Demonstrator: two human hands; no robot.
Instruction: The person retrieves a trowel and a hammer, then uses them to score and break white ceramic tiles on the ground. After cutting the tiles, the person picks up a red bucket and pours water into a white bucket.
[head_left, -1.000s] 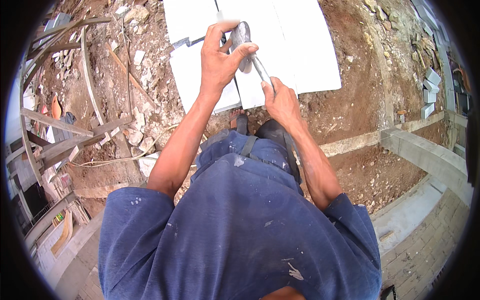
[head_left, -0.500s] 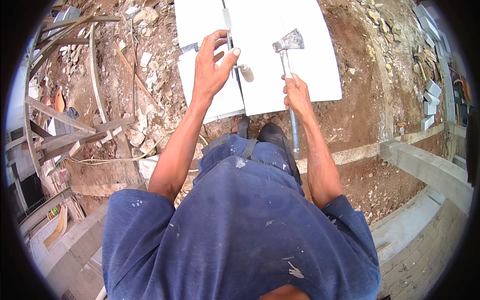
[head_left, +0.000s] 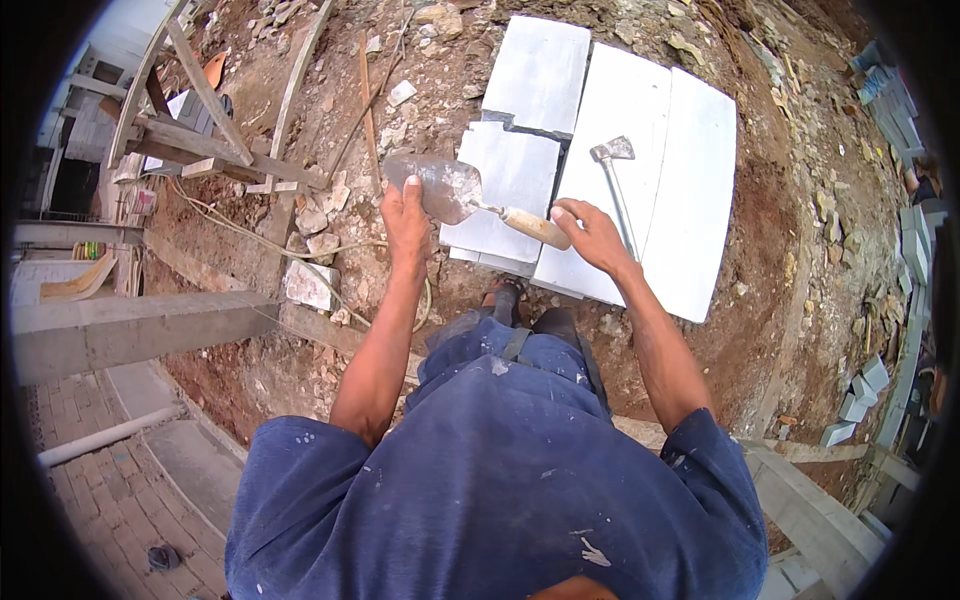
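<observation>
My left hand (head_left: 405,215) is closed on the edge of a mortar-stained trowel (head_left: 450,190), holding its metal blade out flat over the ground. The trowel's wooden handle (head_left: 535,228) points right. My right hand (head_left: 592,232) is at the handle's end, fingertips touching it, fingers loosely apart. A hammer with a hatchet-shaped head (head_left: 612,170) lies on the white blocks (head_left: 690,190) just beyond my right hand. Below me I see my blue shirt, blue trousers and dark shoes (head_left: 555,322).
Several white blocks lie flat on red-brown earth, with rubble and stone bits (head_left: 312,285) to the left. A wooden frame (head_left: 200,120) stands at upper left. A concrete beam (head_left: 130,325) and a pipe (head_left: 105,435) run at left. Grey bricks (head_left: 860,390) lie at right.
My right hand has let go of the hammer, which now lies on the white blocks, and moved to the trowel's handle. My left hand has shifted left, holding the trowel by its blade.
</observation>
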